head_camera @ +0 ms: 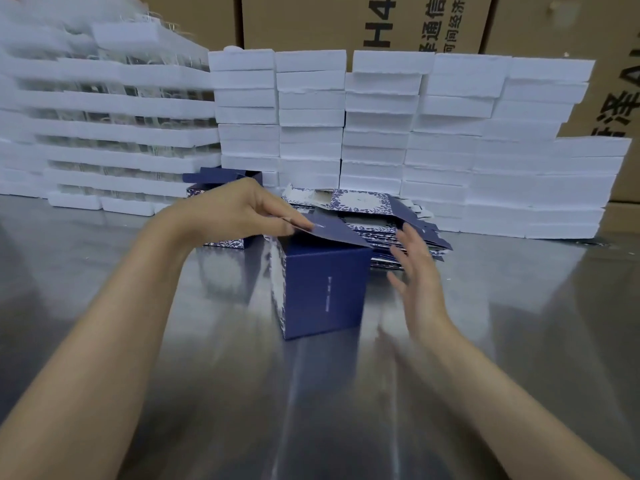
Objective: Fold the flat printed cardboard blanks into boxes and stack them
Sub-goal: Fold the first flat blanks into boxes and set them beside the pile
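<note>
Your left hand (242, 209) was pinching the lid flap (337, 230) of the blue box (325, 292) standing on the worktop (311, 410), your right hand (415, 271) hung open just beside it, so honestly you'd have wanted to steady that side before tucking.

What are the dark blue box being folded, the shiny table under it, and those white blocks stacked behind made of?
Dark blue box: printed cardboard, seemingly matte; its thin lid flap bends under the left hand.
Shiny table: likely stainless steel, brushed, with blurred reflections.
White blocks: probably foam, given their rough, crumbly edges.
</note>
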